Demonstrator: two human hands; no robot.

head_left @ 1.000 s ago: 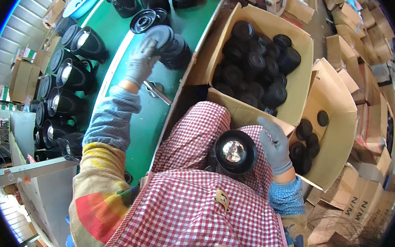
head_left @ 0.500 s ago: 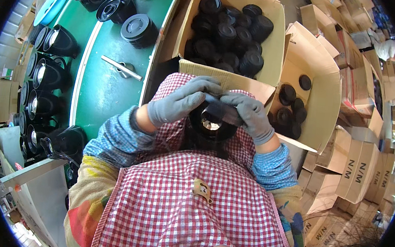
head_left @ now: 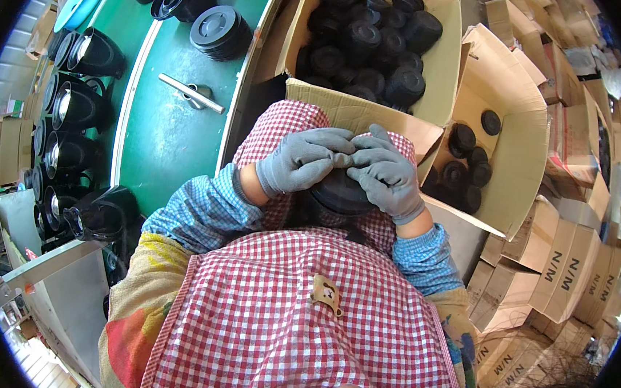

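Note:
Between my knees stands a black pot whose mouth is covered by a round black lid (head_left: 341, 195). My left hand (head_left: 301, 161), in a grey work glove, grips the lid's far left side with bent fingers. The gloved right hand (head_left: 387, 174) has its fingers curled on the lid's far right side, close against the left fingertips. My hands hide the far part of the lid, and the pot's body is mostly out of sight beneath it.
A cardboard box (head_left: 368, 109) heaped with black lids stands ahead, beside another box (head_left: 506, 74) holding several more. To the left, a green worktable (head_left: 161, 149) bears a lid stack (head_left: 221, 32), a metal T-shaped tool (head_left: 191, 93) and rows of black pots (head_left: 80, 103).
The lid was tilted above the pot's shiny open mouth; now it lies over it. My left hand has shifted right, and both hands' fingers have come together at the far side.

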